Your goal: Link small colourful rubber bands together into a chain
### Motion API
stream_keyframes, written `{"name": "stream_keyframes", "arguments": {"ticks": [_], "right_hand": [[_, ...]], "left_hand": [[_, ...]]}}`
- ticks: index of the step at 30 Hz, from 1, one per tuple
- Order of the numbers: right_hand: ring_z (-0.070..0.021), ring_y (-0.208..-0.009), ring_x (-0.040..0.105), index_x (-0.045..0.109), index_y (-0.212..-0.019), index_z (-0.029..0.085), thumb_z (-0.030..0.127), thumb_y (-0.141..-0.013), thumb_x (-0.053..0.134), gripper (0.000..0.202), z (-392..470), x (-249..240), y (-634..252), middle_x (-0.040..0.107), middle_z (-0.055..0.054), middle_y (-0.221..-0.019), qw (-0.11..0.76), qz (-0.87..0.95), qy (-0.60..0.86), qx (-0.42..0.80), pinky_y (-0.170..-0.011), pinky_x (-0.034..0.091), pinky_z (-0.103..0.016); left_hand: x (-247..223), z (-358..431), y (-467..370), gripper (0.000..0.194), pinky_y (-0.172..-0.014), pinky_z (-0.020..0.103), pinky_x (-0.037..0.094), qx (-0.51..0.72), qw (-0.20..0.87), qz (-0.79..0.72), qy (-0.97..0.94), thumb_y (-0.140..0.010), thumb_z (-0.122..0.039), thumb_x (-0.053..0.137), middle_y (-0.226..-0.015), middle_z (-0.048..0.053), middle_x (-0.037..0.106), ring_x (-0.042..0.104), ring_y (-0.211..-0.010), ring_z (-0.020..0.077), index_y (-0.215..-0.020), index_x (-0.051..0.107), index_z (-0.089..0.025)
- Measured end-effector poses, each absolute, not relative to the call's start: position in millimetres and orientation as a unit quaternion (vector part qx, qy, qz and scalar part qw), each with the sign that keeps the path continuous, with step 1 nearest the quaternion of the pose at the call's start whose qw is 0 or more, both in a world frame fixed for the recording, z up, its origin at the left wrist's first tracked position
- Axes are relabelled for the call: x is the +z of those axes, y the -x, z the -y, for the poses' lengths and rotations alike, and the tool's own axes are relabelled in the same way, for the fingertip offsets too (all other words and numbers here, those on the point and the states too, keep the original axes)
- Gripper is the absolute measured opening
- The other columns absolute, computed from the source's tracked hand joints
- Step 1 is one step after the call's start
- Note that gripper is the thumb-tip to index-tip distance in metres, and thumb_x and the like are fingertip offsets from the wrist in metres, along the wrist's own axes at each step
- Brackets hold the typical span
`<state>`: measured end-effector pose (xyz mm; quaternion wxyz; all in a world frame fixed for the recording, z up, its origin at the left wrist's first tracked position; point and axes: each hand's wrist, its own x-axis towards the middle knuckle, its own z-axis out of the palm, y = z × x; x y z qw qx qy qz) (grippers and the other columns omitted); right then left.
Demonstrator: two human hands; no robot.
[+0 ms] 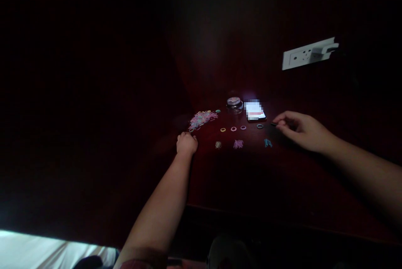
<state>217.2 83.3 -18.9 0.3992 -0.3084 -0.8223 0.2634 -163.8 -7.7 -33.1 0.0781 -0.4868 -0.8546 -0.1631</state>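
My left hand (187,143) rests on the table with its fingers curled under, just in front of a loose pile of small coloured elastic bands (202,120). Whatever those fingers might hold is hidden. On the other side, my right hand (301,130) pinches a small dark band (274,124) between thumb and fingertips, low over the table. Single rings lie in a row between the hands: a yellow ring (222,129), a pink ring (233,128), a purple ring (243,127) and a blue-green ring (259,126). Nearer me are pale bands (218,145), pink-purple bands (238,144) and blue bands (268,143).
A phone (259,115) with a lit screen lies behind the row. Beside it stands a round clear container (235,104). A white socket panel (295,58) with a plug is on the wall at right. The dark table (238,177) ends nearer me; surroundings are dim.
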Motion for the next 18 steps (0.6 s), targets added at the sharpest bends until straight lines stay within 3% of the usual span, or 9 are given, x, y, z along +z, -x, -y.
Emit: {"name": "stream_keyframes", "arguments": {"ticks": [6,10,14,18], "right_hand": [[-0.0169,-0.064,0.054,0.062,-0.098,0.02,0.045,-0.082,0.058,0.03,-82.8,-20.3,-216.4,0.059,-0.005,-0.075,0.4,0.828,0.303,0.251,-0.055,0.045,-0.029],[-0.0157,-0.063,0.055,0.061,-0.097,0.018,0.04,-0.083,0.057,0.026,-71.4,-11.4,-213.1,0.06,-0.004,-0.074,0.397,0.839,0.292,0.229,-0.055,0.044,-0.027],[-0.0151,-0.065,0.057,0.062,-0.096,0.019,0.031,-0.082,0.056,0.019,-54.1,8.0,-199.2,0.064,-0.004,-0.079,0.368,0.871,0.272,0.178,-0.058,0.043,-0.026],[-0.0167,-0.072,0.059,0.054,-0.119,0.019,0.027,-0.074,0.066,0.047,-46.3,16.8,-176.5,0.065,-0.005,-0.089,0.336,0.887,0.264,0.175,-0.066,0.046,-0.028]], "left_hand": [[-26.6,19.4,171.3,0.021,-0.086,0.035,0.048,-0.241,0.043,0.84,0.485,-0.08,-0.025,0.058,-0.098,0.011,0.072,0.066,-0.092,0.0251,-0.095,0.072,-0.02],[-17.5,18.4,156.2,0.012,-0.083,0.035,0.05,-0.345,-0.01,0.794,0.5,-0.078,-0.02,0.06,-0.089,0.009,0.073,0.068,-0.084,0.0227,-0.083,0.071,-0.018],[-0.1,2.8,105.4,0.017,-0.075,0.029,0.054,-0.503,-0.167,0.629,0.569,-0.076,-0.02,0.066,-0.089,0.01,0.071,0.068,-0.079,0.0162,-0.092,0.063,-0.013],[13.9,-13.2,39.2,0.025,-0.066,0.023,0.053,-0.545,-0.233,0.483,0.644,-0.07,-0.02,0.073,-0.082,0.004,0.066,0.066,-0.071,0.0116,-0.086,0.054,-0.015]]}}
